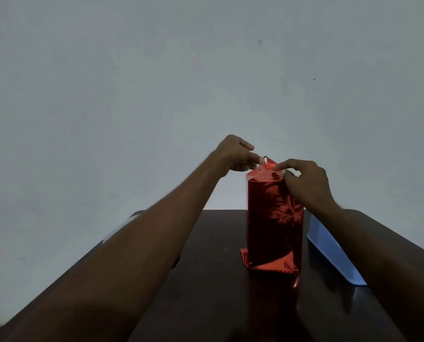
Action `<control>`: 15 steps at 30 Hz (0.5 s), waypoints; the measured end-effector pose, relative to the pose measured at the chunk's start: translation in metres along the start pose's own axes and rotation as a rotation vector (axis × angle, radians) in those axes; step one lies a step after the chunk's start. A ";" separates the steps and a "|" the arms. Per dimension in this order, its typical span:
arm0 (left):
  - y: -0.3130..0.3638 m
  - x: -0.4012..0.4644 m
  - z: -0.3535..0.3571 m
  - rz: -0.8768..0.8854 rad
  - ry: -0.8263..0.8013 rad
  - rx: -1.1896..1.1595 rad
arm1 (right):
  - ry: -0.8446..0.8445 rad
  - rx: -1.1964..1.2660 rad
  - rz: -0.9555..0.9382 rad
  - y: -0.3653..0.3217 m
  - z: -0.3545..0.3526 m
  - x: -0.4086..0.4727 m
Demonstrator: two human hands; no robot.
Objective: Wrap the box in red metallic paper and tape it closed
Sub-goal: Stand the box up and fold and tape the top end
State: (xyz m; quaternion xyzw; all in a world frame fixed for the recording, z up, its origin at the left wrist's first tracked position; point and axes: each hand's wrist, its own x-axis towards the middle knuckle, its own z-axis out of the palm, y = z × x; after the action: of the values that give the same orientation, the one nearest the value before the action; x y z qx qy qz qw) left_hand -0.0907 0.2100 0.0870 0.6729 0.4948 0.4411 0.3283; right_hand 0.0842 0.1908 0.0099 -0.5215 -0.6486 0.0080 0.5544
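Observation:
A tall box wrapped in red metallic paper (275, 223) stands upright on the dark wooden table (213, 292). Loose paper flaps stick out at its top and at its base. My left hand (235, 154) is at the top left of the box, its fingers curled and pinching the raised paper flap. My right hand (304, 178) is at the top right corner, fingers curled, pinching the paper there with index finger and thumb. No tape is visible.
A light blue container (329, 250) stands just right of the box, partly under my right forearm. A plain grey wall rises behind the table. A pale sheet edge (122, 225) shows beyond my left forearm at the table's left side.

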 end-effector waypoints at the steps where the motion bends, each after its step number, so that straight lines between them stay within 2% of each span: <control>1: -0.003 0.003 0.004 -0.010 0.008 0.027 | 0.002 0.018 0.001 0.002 0.002 0.000; 11: -0.013 0.018 0.016 -0.001 0.055 0.271 | -0.012 0.061 -0.038 0.015 0.016 -0.003; 15: -0.009 0.019 0.012 -0.001 0.044 0.258 | -0.034 0.053 -0.070 0.020 0.017 -0.003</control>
State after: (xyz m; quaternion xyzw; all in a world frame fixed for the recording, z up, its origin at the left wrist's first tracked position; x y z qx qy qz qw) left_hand -0.0807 0.2310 0.0796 0.6994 0.5550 0.3881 0.2283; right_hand 0.0847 0.2078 -0.0104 -0.4834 -0.6755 0.0147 0.5566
